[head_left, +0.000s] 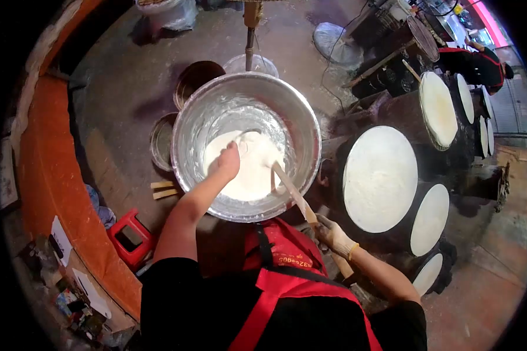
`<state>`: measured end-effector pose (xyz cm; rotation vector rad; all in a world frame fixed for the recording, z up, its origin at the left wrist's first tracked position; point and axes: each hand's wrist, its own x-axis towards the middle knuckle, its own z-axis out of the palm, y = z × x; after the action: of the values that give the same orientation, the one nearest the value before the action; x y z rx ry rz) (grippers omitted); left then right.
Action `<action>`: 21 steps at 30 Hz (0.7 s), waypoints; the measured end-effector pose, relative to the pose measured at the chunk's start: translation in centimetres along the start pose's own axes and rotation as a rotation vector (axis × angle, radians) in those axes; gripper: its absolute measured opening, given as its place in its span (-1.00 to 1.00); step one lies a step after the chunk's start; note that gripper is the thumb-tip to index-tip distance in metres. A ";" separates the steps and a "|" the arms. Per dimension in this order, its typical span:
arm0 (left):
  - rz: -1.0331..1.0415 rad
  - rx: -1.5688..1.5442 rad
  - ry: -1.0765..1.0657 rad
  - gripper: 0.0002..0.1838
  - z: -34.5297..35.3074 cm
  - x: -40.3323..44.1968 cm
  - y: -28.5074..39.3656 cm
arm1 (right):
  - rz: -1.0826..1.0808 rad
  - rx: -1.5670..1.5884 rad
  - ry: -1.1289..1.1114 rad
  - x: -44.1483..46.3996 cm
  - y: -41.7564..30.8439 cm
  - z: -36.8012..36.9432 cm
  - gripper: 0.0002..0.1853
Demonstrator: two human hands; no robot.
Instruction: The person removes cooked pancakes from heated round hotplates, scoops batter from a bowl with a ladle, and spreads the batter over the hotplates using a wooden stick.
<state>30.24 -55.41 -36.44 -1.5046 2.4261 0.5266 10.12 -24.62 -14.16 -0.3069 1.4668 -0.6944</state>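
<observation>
A large metal basin (184, 111) stands in front of me with a thick white batter or dough (246, 184) inside. My left hand (229, 161), bare, reaches into the basin with its fingers closed at the white mass. A pale curved shape lies just beyond the fingers; whether it is a held tool or the white mass itself is unclear. My right hand (335, 238), in a pale work glove with dark patches, grips a long wooden paddle (298, 202). The paddle's far end dips into the white mass at its right side. Its handle extends below my hand.
Several drums with pale round tops (380, 178) stand to the right. A red plastic stool (132, 238) sits at lower left beside an orange panel (52, 175). Two round containers (196, 82) adjoin the basin's left side. Another person (486, 65) bends at far upper right.
</observation>
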 end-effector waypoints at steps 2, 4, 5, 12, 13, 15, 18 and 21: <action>0.027 -0.144 -0.455 -0.68 2.0 -0.5 0.2 | -0.013 -0.072 -0.013 -0.1 -0.1 0.0 -0.52; 0.065 -0.292 -0.898 -0.67 3.5 -0.8 0.8 | -0.102 -0.207 -0.017 0.5 1.6 -0.4 -0.52; -0.096 -0.699 -0.980 -0.68 3.3 -2.5 1.3 | -0.128 -0.285 -0.021 0.0 1.2 -0.2 -0.52; -0.327 -2.000 -0.778 -0.87 -2.2 -17.7 6.9 | -0.218 -1.083 -0.043 -8.0 1.5 -4.2 -0.25; -0.319 -2.082 -0.718 -0.87 -3.7 -19.5 7.7 | -0.226 -1.133 -0.069 -9.1 1.5 -4.6 -0.22; -0.339 -2.254 -0.600 -0.87 -6.6 -22.1 9.0 | -0.378 -1.136 -0.033 -10.7 2.8 -5.5 -0.22; -0.297 -2.261 -0.369 -0.86 -12.2 -25.1 10.1 | -0.587 -1.210 0.009 -11.9 4.1 -6.8 -0.16; -0.134 -1.971 -0.155 -0.89 -19.1 -27.2 9.3 | -0.787 -1.342 0.136 -11.8 4.3 -8.0 -0.14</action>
<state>33.70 -37.62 -7.07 -1.6346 1.0515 3.2042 3.89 -12.50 -8.19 -1.9608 1.7536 -0.2002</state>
